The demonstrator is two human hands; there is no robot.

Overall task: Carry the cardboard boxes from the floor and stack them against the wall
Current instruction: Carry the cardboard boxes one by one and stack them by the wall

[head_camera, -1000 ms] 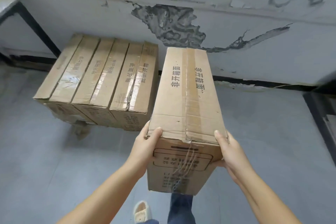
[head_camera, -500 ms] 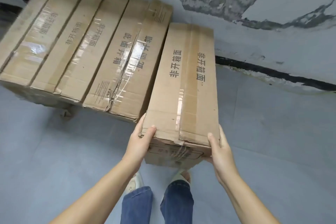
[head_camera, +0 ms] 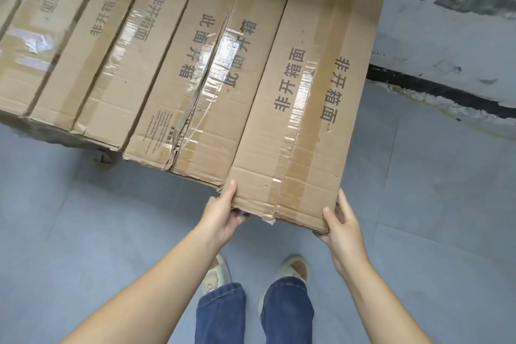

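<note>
**Setting the box down next to the others**

Lining the wall (head_camera: 460, 22) was a row of boxes (head_camera: 125, 50); the carried box (head_camera: 307, 98) sat tight beside them, so the row stayed neat; the left hand (head_camera: 220, 215) and right hand (head_camera: 342, 227) each curled around a near corner to steady it.

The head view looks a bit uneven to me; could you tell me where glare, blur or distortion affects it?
Head view: glare whitens the clear tape on the neighbouring box and more faintly on the held box; its printed characters stay sharp; wide-angle bending curves the box row and the dark floor strip; soft shadow lies under the boxes' near edge; both hands, left hand and right hand, look sharp.
</note>
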